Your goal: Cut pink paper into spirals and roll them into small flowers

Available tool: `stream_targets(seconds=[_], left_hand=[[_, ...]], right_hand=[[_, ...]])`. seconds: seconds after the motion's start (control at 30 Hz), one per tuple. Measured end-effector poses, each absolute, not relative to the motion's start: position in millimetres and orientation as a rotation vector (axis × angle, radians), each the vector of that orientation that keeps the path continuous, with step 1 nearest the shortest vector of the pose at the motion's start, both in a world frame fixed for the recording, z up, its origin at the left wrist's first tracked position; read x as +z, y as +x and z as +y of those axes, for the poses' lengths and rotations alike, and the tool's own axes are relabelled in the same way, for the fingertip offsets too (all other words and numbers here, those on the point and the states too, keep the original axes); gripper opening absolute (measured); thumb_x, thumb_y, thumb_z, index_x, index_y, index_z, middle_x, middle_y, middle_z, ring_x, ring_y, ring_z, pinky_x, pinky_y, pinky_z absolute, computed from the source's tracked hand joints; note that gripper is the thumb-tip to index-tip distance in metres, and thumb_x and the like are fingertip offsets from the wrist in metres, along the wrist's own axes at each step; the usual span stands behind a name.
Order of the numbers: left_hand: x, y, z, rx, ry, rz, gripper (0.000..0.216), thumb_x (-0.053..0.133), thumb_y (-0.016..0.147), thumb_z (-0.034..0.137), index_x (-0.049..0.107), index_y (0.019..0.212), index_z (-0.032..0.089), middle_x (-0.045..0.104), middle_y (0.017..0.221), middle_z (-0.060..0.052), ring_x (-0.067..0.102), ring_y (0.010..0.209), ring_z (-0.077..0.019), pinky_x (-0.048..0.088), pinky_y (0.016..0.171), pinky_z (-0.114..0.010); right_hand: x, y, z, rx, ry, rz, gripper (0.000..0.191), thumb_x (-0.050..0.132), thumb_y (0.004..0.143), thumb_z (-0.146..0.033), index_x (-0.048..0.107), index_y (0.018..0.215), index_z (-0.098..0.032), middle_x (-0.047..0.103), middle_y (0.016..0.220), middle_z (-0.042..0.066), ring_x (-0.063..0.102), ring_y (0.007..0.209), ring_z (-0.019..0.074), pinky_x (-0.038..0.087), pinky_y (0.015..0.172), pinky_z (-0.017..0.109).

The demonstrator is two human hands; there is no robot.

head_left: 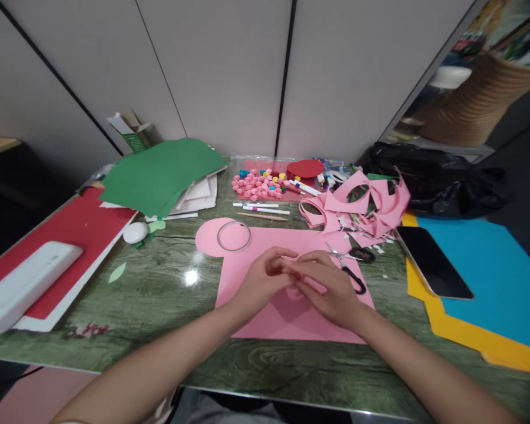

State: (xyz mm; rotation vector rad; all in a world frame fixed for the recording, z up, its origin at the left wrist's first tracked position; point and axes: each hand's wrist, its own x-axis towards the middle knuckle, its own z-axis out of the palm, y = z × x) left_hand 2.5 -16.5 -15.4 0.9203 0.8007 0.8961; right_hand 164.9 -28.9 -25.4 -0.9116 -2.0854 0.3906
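My left hand [268,272] and my right hand [331,287] meet above a pink paper sheet [251,321]. Their fingers are curled and pinched together at the tips. A bit of pink shows between them, but I cannot tell it from the sheet behind. Black-handled scissors [355,280] lie on the sheet beside my right hand, blades apart. On the sheet's upper left corner rests a pink paper circle [207,237], partly under a thin metal ring [221,240].
Pink paper offcuts [353,200] heap behind the scissors. Pink pompom-like balls [258,187], pens [265,210] and a pencil [262,217] lie at the back. A phone [435,262] sits on blue card [499,265] at right. Green sheets [163,174] and a white device [35,282] are left.
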Motion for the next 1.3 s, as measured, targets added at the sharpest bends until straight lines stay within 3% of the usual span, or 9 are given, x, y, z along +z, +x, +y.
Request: stream_targets(seconds=[0.2,0.5,0.87,1.3], left_hand=[[-17,3,-18,0.891,0.894,0.791,0.029,0.068,0.068,0.014,0.057,0.094,0.017,0.064,0.077,-0.001,0.059,0.078,-0.0134,0.044,0.074,-0.026],[-16,5,-24,0.886,0.819,0.745,0.027,0.066,0.067,0.008,0.058,0.092,0.014,0.064,0.078,-0.003,0.06,0.079,-0.0143,0.044,0.073,-0.025],[-17,7,-26,0.878,0.812,0.736,0.026,0.066,0.069,0.012,0.057,0.093,0.016,0.063,0.072,0.0,0.058,0.069,-0.0131,0.045,0.063,-0.025],[-20,2,-19,0.858,0.829,0.712,0.034,0.07,0.067,0.013,0.056,0.098,0.017,0.065,0.076,-0.002,0.061,0.075,-0.0142,0.047,0.07,-0.027]], right_hand=[[-27,166,-27,0.31,-0.997,-2.012,0.042,0.056,0.082,-0.014,0.054,0.12,-0.031,0.064,0.08,0.002,0.052,0.08,0.0185,0.047,0.069,0.033],[-25,165,-28,0.279,-0.977,-2.011,0.034,0.058,0.081,-0.016,0.059,0.113,-0.028,0.06,0.068,0.0,0.048,0.071,0.018,0.043,0.064,0.032],[-28,164,-28,0.278,-0.903,-2.037,0.038,0.06,0.079,-0.012,0.057,0.113,-0.027,0.061,0.076,0.001,0.051,0.073,0.0173,0.041,0.067,0.033],[-24,166,-28,0.361,-0.961,-2.05,0.041,0.056,0.082,-0.014,0.054,0.119,-0.032,0.065,0.083,0.002,0.055,0.081,0.0186,0.045,0.071,0.036]])
